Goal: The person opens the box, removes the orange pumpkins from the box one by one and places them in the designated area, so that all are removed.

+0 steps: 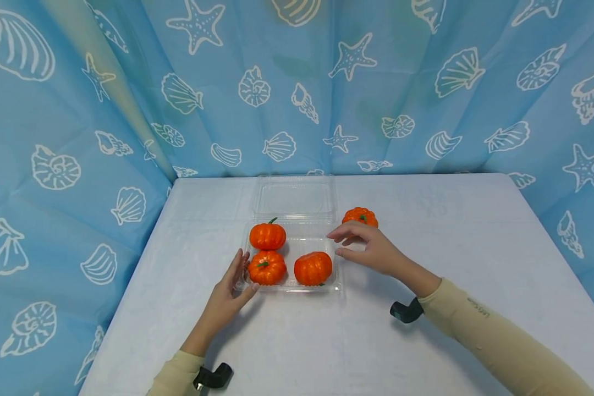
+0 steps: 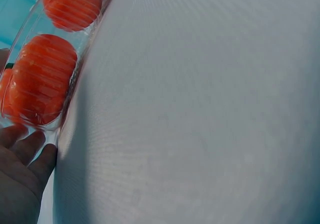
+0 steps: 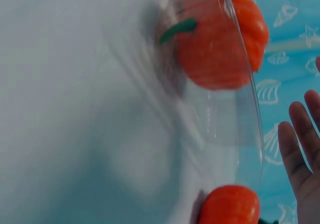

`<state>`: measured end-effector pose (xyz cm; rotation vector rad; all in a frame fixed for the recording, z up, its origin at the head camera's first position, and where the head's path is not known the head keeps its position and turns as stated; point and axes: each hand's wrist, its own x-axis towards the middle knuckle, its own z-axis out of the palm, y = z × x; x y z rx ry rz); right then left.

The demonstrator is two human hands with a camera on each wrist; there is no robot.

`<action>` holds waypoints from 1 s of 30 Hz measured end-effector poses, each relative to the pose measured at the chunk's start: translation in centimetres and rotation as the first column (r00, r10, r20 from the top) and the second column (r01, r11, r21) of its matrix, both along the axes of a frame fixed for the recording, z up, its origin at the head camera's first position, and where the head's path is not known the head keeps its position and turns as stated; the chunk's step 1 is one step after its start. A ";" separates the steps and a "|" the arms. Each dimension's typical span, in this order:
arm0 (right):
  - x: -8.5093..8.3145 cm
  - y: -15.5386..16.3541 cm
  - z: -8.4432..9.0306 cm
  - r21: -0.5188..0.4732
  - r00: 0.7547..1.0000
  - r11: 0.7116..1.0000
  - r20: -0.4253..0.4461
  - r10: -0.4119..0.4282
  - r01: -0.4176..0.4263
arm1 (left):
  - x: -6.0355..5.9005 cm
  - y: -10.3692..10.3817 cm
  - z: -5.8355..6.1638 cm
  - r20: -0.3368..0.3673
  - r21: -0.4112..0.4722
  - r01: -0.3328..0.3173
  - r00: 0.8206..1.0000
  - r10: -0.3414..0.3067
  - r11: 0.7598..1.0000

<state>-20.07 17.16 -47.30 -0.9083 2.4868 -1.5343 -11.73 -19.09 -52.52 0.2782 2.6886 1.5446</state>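
head cam: 4th pumpkin (image 1: 359,216) outside tray (image 1: 291,286), wrist cams miss it

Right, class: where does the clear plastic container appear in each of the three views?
Head: the clear plastic container sits mid-table, lid open behind it.
Left wrist: its wall runs along the upper left edge.
Right wrist: its curved wall fills the upper right.
Shared landmark: the orange pumpkins inside it.
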 end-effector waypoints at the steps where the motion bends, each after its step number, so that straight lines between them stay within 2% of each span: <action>1: 0.1 -0.2 0.1 -0.003 1.000 1.000 -0.003 0.021 -0.021 | 0.0 0.0 0.0 0.001 0.001 0.000 1.000 0.000 1.000; 12: 1.1 -2.8 1.1 0.081 0.988 0.985 0.021 0.152 -0.153 | 0.0 0.0 0.0 -0.004 -0.002 0.001 1.000 -0.001 1.000; 22: 1.0 -4.5 0.5 0.246 0.945 0.914 0.042 0.323 -0.323 | 0.0 0.0 0.1 0.002 0.000 -0.002 1.000 0.002 1.000; 30: 0.9 -4.7 0.5 0.330 0.936 0.881 0.032 0.350 -0.340 | 0.0 0.1 0.2 0.004 -0.001 -0.003 1.000 0.003 1.000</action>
